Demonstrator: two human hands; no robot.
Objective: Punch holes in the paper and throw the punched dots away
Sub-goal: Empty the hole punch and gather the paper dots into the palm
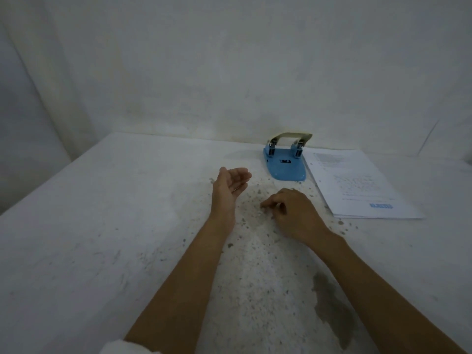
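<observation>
— White punched dots (258,215): location?
— Scattered on the tabletop (102,226), near side of the blue hole punch (284,162); paper (357,185) just right of it.
— Hands?
— Left hand (231,186) cupped open, palm up. Right hand (291,213) pinched shut over the dots; contents not visible.

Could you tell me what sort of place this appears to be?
Probably a makeshift desk workspace: a blue two-hole paper punch and a stack of printed white sheets sit on a white-covered table against a plain white backdrop.
</observation>
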